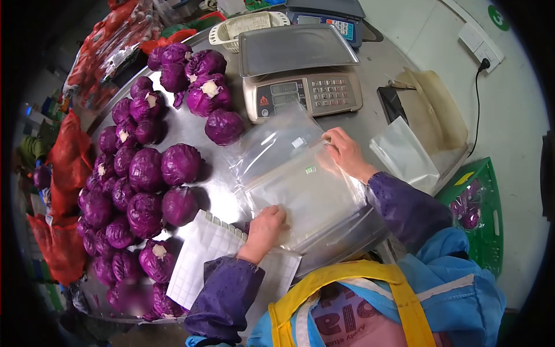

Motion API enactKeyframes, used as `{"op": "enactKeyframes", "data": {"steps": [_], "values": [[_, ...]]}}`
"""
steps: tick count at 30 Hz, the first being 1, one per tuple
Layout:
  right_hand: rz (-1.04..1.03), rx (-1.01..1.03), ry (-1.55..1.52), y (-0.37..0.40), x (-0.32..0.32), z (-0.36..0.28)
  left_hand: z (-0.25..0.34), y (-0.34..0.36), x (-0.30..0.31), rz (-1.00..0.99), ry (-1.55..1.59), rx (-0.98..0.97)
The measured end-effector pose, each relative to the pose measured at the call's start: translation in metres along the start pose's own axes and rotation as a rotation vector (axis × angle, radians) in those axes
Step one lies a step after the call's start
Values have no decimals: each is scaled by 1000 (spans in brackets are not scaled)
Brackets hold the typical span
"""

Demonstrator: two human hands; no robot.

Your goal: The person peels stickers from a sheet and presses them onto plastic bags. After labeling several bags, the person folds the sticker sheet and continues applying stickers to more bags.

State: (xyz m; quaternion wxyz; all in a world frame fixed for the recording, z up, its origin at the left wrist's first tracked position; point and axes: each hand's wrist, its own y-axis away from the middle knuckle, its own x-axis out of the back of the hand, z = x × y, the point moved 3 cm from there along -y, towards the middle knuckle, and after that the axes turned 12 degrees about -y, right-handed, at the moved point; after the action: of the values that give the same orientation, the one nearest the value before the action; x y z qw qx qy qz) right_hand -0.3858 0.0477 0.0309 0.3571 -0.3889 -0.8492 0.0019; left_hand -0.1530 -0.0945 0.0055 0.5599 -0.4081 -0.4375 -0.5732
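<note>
A stack of clear plastic bags point(295, 199) lies in front of me on the metal table. My right hand point(348, 155) is closed at the upper right of the stack, its fingers pinching the edge of a plastic bag. At the lower left, my left hand point(267, 231) has its fingers curled together on the plastic; the fingertips are partly hidden. A small green-and-white label point(311, 170) shows on the bags. Under my left wrist lie white sheets with a printed grid point(199, 260). Several purple cabbages point(146, 169) are piled to the left.
A weighing scale point(300, 95) stands beyond the bags, with a second scale point(335, 26) and a cream basket point(248, 26) behind. At right lie a phone point(393, 105), more clear bags point(404, 156) and brown sheeting point(436, 110). A green crate point(491, 214) holds wrapped cabbage.
</note>
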Motion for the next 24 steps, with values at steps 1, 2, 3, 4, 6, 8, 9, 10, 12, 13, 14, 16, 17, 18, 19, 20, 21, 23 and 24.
{"op": "enactKeyframes", "data": {"steps": [1,2,3,4,6,8,9,10,12,13,14,16,17,18,19,20,21,23,24], "values": [[6,-26,-51,2,0,-1,-2,-1,-3,-16,11,24],[11,-24,-54,4,1,-2,-4,-2,-6,-33,21,45],[6,-33,-90,6,3,-7,-1,-2,-3,-33,17,40],[1,-44,-125,9,5,-10,1,-2,0,-11,22,78],[-20,-70,-157,14,7,-13,5,-5,8,14,28,112],[-45,-102,-193,20,9,-14,7,-5,22,192,-171,43],[-54,-98,-196,22,9,-15,0,-7,15,187,-181,37],[-65,-89,-199,23,9,-17,-2,-7,9,187,-181,40],[-47,-96,-229,24,9,-19,-8,-9,4,150,-109,94],[-27,-111,-259,25,10,-20,-9,-11,6,151,-111,95],[-27,-108,-258,25,10,-21,-13,-13,8,99,-21,172],[57,-84,-294,23,15,-25,-32,-20,9,163,157,278],[56,-84,-293,23,17,-30,-48,-25,9,279,245,308],[78,-51,-334,23,21,-41,-56,-32,29,206,488,596],[96,-19,-375,23,23,-51,-71,-35,39,395,826,708],[88,-20,-376,26,22,-58,-82,-36,56,598,940,723],[-26,120,-332,29,16,-71,-93,-35,67,780,1073,728],[-272,231,-191,36,1,-85,-89,-28,88,890,981,687],[-276,234,-196,33,-6,-86,-78,-24,96,884,897,638]]}}
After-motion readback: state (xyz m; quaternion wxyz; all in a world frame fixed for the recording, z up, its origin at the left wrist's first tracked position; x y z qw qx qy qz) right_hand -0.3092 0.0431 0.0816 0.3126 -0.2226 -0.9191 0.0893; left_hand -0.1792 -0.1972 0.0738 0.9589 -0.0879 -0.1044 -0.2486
